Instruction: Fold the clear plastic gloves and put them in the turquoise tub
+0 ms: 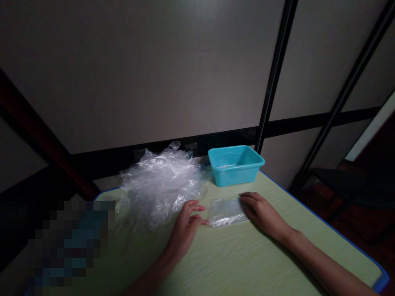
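Note:
A flat, folded piece of clear plastic film (pixel 226 211) lies on the table between my hands. My right hand (pixel 257 209) grips its right end, with fingers together and bent over the edge; the thumb is mostly hidden. At the plastic's left end is my left hand (pixel 187 224), open with its fingers apart. One of its fingertips is at the lower left corner; I cannot tell whether it touches. Just beyond my left hand rises a loose heap of crumpled clear plastic (pixel 163 181), with glove-like finger shapes at its top.
A turquoise plastic tub (pixel 236 176) stands behind the folded plastic, near the far edge of the pale green, blue-edged table (pixel 222 259). Cabinet panels (pixel 166 78) rise behind the table. A dark chair (pixel 348 189) is at the right; a blurred-out patch covers the lower left.

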{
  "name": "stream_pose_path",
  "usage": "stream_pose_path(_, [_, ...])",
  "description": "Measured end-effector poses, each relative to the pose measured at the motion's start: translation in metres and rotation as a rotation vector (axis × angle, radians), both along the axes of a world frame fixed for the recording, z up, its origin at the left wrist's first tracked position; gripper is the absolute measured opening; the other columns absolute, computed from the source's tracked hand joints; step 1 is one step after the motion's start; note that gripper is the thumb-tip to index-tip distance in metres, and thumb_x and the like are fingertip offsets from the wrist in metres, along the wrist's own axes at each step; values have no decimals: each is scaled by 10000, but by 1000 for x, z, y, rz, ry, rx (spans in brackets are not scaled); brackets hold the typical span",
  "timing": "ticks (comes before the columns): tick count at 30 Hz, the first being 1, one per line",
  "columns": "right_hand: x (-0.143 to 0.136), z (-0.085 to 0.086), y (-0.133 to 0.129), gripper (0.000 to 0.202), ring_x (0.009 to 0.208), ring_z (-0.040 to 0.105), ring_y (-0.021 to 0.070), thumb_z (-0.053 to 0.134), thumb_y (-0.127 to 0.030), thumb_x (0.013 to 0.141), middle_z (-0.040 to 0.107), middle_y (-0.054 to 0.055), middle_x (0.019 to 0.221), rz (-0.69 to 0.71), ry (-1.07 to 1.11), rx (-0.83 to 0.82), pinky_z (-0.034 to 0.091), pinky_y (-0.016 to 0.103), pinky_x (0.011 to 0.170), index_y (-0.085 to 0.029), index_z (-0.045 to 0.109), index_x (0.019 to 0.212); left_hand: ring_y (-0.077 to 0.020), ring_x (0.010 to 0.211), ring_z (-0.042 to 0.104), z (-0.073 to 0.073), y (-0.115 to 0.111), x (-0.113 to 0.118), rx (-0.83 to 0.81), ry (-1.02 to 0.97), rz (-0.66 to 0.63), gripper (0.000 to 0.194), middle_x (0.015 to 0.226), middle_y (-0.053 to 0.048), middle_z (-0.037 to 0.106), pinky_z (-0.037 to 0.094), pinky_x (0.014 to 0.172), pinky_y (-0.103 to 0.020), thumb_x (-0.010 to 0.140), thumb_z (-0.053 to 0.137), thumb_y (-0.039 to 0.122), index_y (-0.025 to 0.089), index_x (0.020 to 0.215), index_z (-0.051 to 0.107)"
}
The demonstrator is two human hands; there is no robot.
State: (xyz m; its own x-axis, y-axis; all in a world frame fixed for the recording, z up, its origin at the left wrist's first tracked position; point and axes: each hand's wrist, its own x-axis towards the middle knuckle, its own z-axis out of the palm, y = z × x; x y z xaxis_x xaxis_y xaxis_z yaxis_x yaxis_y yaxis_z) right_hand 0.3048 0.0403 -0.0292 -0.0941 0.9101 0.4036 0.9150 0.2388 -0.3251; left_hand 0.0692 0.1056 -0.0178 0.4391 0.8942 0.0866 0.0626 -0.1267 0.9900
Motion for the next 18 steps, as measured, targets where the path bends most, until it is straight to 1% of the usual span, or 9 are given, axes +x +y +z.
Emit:
stream_pose_path(2, [0, 0, -1, 257, 974, 542, 229, 404, -160, 847, 582, 130, 1069, -10, -9, 11, 452, 372, 838, -144, 606, 1005, -207, 681, 653, 6, -2, -5, 74, 47, 56, 266, 943, -57, 579, 484, 679, -362, 677, 465, 267, 190, 925, 407])
stream_pose_path(3, [-1, 1, -2, 272, 989, 538, 231, 389, -162, 854, 570, 138, 1095, -18, -17, 18, 452, 377, 844, -139, 595, 1031, -215, 740, 647, 10, -3, -7, 159, 96, 93, 241, 954, -59, 584, 480, 708, -364, 686, 458, 252, 193, 917, 429])
stream_pose_path(6, [-6, 7, -6, 354, 1085, 488, 228, 328, -187, 883, 495, 156, 1223, -33, -66, 31, 413, 390, 909, -113, 493, 1187, -227, 988, 561, 18, -10, -8, 512, 275, 154, 228, 1027, -65, 587, 409, 871, -376, 726, 422, 198, 203, 942, 494])
stream_pose_path(8, [-12, 9, -9, 415, 1171, 414, 222, 306, -225, 896, 417, 150, 1306, -8, -132, 11, 339, 407, 979, -100, 384, 1284, -224, 1118, 466, 21, -15, 0, 711, 417, 74, 308, 1173, -79, 533, 335, 957, -377, 750, 417, 177, 198, 1045, 500])
stream_pose_path(11, [-17, 6, -11, 495, 1268, 260, 225, 298, -281, 898, 283, 149, 1383, 29, -240, -55, 234, 449, 1028, -80, 257, 1348, -249, 1255, 281, 19, -21, 27, 871, 644, -197, 487, 1376, -122, 317, 222, 1028, -401, 789, 465, 262, 131, 1251, 382])
stream_pose_path(12, [-18, 4, -11, 510, 1281, 221, 227, 292, -294, 899, 250, 151, 1392, 30, -263, -81, 224, 458, 1029, -73, 235, 1354, -259, 1277, 224, 18, -21, 37, 891, 697, -272, 554, 1396, -142, 262, 198, 1036, -409, 805, 467, 328, 98, 1290, 330])
stream_pose_path(14, [-17, 0, -11, 522, 1289, 186, 227, 275, -314, 902, 218, 150, 1397, 24, -292, -132, 224, 463, 1026, -61, 225, 1355, -274, 1293, 150, 14, -20, 55, 902, 774, -358, 664, 1403, -171, 210, 172, 1040, -423, 819, 441, 451, 51, 1321, 270])
stream_pose_path(16, [-16, -3, -10, 522, 1289, 181, 228, 262, -320, 903, 214, 147, 1396, 21, -313, -166, 224, 464, 1024, -52, 236, 1350, -283, 1293, 127, 11, -16, 67, 888, 841, -402, 722, 1397, -194, 198, 172, 1036, -426, 819, 409, 516, 20, 1322, 257])
stream_pose_path(18, [-15, -4, -9, 519, 1289, 180, 229, 257, -319, 904, 213, 147, 1394, 21, -325, -179, 215, 466, 1026, -47, 246, 1345, -287, 1290, 128, 9, -12, 72, 872, 891, -432, 750, 1392, -211, 190, 178, 1031, -425, 822, 382, 545, 0, 1320, 251])
